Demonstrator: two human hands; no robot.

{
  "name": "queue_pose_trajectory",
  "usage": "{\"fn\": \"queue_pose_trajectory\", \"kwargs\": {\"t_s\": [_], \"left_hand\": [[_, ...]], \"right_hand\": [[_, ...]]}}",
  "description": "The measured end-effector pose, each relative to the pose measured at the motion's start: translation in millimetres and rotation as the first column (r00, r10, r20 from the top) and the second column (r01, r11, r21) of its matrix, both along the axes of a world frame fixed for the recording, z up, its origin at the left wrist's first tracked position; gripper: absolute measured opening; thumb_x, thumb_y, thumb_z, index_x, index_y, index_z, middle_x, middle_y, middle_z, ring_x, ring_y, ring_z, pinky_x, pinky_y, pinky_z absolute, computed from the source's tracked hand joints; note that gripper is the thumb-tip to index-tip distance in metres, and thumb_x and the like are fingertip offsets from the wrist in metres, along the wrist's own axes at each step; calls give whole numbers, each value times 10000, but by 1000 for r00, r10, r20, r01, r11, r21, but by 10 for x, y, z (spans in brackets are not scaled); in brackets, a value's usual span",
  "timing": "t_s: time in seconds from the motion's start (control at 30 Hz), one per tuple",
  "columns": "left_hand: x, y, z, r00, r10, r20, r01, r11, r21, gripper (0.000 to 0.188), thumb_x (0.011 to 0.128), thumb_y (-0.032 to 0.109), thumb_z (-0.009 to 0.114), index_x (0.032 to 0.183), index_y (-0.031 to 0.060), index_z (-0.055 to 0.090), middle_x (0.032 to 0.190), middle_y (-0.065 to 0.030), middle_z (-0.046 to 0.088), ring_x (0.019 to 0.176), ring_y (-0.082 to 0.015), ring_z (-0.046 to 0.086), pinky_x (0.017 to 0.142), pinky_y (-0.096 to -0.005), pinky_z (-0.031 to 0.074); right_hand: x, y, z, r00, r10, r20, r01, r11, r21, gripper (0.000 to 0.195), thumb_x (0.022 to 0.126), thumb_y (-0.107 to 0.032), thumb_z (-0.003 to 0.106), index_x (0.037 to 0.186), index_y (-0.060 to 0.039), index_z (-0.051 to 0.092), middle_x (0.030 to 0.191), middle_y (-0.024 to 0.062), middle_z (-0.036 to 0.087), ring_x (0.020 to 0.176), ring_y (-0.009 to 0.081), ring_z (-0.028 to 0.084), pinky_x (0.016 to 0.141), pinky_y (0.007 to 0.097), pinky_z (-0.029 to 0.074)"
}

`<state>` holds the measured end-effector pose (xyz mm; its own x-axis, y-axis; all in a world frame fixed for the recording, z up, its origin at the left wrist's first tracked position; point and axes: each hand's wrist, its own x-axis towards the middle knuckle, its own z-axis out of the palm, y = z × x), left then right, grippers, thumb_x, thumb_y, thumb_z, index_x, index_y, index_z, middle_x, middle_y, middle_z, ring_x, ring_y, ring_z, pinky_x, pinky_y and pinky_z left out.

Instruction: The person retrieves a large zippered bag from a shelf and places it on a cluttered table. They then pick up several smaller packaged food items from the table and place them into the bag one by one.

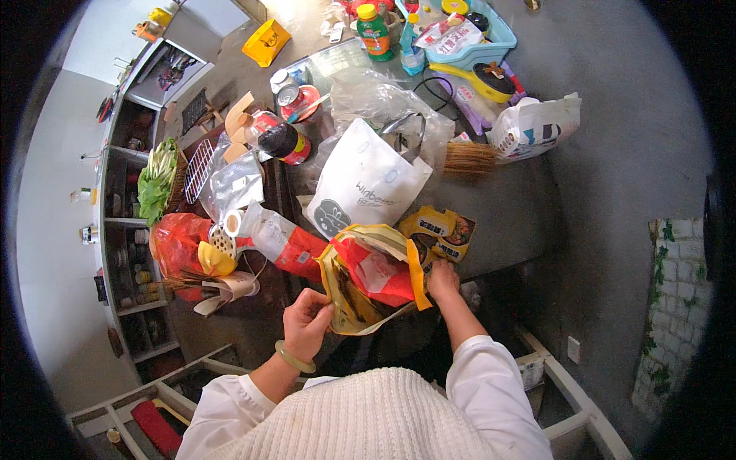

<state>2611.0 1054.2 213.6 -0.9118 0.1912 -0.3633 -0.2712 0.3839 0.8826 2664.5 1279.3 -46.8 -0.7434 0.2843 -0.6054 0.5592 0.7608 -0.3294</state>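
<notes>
My left hand [307,322] pinches the near left rim of a yellow bag [351,307], whose mouth gapes upward. Red-and-clear plastic packaging [382,276] lies inside it, and what is deeper down is dark. At the bag's right side, my right hand [443,280] reaches to the near edge of some yellow printed food packets [454,238]. Its fingertips are partly hidden, so a grip is not visible. Just behind the open bag stands a white carrier bag [368,178] with a cartoon print and dark handles. A red-and-clear plastic package [287,236] lies to the left.
A cola bottle [282,138] lies on its side beyond. A blue plastic basket [477,54] of goods and a green bottle [375,34] stand at the back. Leafy greens [158,184] and a red plastic bag [181,244] sit left. Straw broom bristles [468,158] lie right.
</notes>
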Motion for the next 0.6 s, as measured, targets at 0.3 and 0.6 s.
{"fn": "queue_pose_trajectory", "kwargs": {"t_s": [0.3, 0.6], "left_hand": [[16, -6, 5, 1000, 0, 12, 0, 1000, 19, 62, 851, 15, 588, 841, 15, 527, 691, 18, 544, 575, -20, 488, 505, -194, 405], [-11, -28, 22, 999, -20, 42, 19, 1000, 3, 64, 854, 30, 583, 833, 15, 524, 664, 14, 540, 554, -27, 489, 490, -197, 404]], "right_hand": [[6, -146, -419, 997, -45, -66, 62, 959, 276, 348, 759, -192, 628, 1075, -54, 578, 1120, 115, 537, 1078, 283, 503, 857, 423, 433], [-63, -47, -262, 971, -239, 26, 241, 965, -107, 386, 755, -267, 656, 1056, -39, 580, 1020, 188, 612, 1010, 318, 579, 877, 438, 438]]}}
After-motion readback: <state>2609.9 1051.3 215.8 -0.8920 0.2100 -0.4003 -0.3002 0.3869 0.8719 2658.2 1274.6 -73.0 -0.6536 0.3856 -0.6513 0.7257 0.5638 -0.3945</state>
